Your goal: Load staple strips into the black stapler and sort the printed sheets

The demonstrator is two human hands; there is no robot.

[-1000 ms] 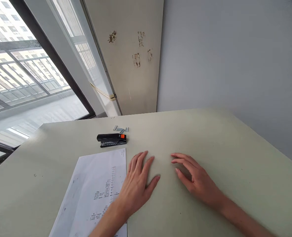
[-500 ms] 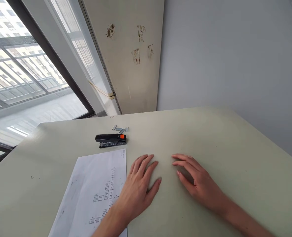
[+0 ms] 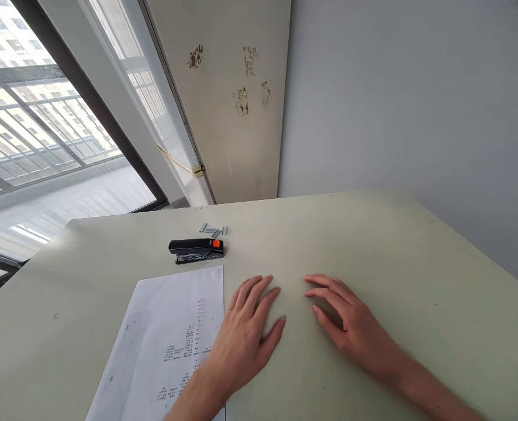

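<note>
My left hand [image 3: 245,333] lies flat on the pale green table [image 3: 417,263], fingers spread, right beside the right edge of a printed sheet of paper [image 3: 166,345]. My right hand [image 3: 351,324] rests palm down a little to its right, fingers stretched out and holding nothing. Beyond the paper a black stapler [image 3: 196,249] with an orange tab lies on its side. Several loose strips of staples [image 3: 214,230] lie just behind the stapler.
The table's far edge meets a grey wall and a stained beige panel [image 3: 237,99]. A large window [image 3: 44,128] fills the left, past the table's left edge.
Both hands stay flat in almost the same spots; the left hand has shifted slightly to the right. The view has tilted a little.
</note>
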